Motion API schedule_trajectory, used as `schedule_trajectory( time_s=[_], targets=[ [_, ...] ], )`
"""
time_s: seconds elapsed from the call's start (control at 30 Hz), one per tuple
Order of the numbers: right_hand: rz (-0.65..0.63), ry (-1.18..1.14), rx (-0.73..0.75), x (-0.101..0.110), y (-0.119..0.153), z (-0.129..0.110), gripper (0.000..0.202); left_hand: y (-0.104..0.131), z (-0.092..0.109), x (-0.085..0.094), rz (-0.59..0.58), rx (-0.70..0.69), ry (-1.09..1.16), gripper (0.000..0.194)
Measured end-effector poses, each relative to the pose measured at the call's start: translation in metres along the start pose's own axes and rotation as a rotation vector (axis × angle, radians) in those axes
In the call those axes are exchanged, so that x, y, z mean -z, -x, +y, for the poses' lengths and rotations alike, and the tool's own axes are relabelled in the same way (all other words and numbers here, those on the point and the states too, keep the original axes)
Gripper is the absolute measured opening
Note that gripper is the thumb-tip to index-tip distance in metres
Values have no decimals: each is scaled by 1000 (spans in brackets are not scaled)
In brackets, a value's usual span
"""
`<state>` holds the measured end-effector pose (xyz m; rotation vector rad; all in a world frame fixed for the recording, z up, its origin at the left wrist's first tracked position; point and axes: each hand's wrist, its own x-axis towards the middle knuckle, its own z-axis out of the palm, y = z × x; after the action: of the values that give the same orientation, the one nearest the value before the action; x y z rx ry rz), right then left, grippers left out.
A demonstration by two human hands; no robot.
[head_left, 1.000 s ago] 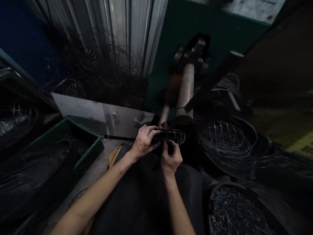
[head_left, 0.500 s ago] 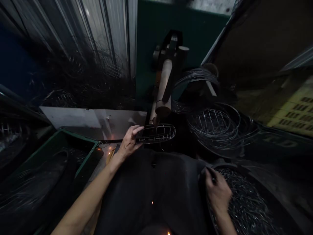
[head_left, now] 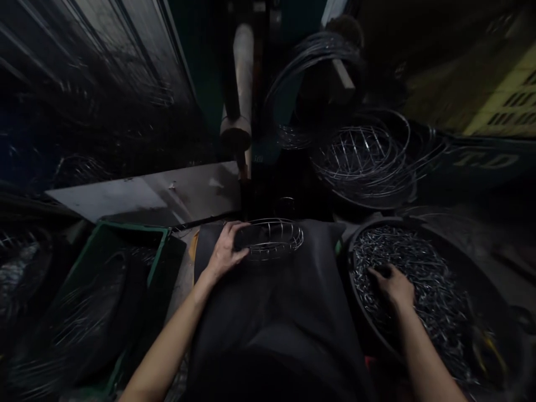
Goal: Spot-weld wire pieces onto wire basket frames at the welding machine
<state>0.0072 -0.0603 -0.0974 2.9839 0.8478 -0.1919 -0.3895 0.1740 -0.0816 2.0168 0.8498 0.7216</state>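
My left hand [head_left: 228, 249] grips the left end of a small round wire basket [head_left: 278, 234], thumb below and fingers above. The basket is held over the dark apron [head_left: 272, 312] on my lap. At the right, my right hand [head_left: 394, 286] reaches into a wide black tub [head_left: 355, 279] full of short shiny metal pieces [head_left: 427, 273]. Its thumb and fingers are bent among the pieces; whether it has picked any up is hidden.
Ahead stands a machine with a pale cylindrical arm [head_left: 243, 78]. Wire hoops and grids [head_left: 364, 156] fill another basin at the back right. A wire coil [head_left: 322, 50] hangs above it. On the left sit a green crate [head_left: 161, 245] and a pale board [head_left: 146, 195].
My right hand has moved right from the apron's edge into the tub. My left hand has brought the wire basket back from the machine's arm. The view has tilted down; the sparks are gone.
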Motion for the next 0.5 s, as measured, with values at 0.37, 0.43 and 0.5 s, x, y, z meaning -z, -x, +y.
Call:
schedule_trajectory(
  time_s=[0.37,0.43,0.5],
  targets=[
    [38,-305,-65,8,1,-5,37,-1,-5,-7,135,31,-53,51],
    [110,-368,-28,9,12,-16,44,-1,-9,-1,126,12,-66,52],
    [184,-419,19,11,23,-24,43,1,-16,8,122,-8,-83,53]
  ],
)
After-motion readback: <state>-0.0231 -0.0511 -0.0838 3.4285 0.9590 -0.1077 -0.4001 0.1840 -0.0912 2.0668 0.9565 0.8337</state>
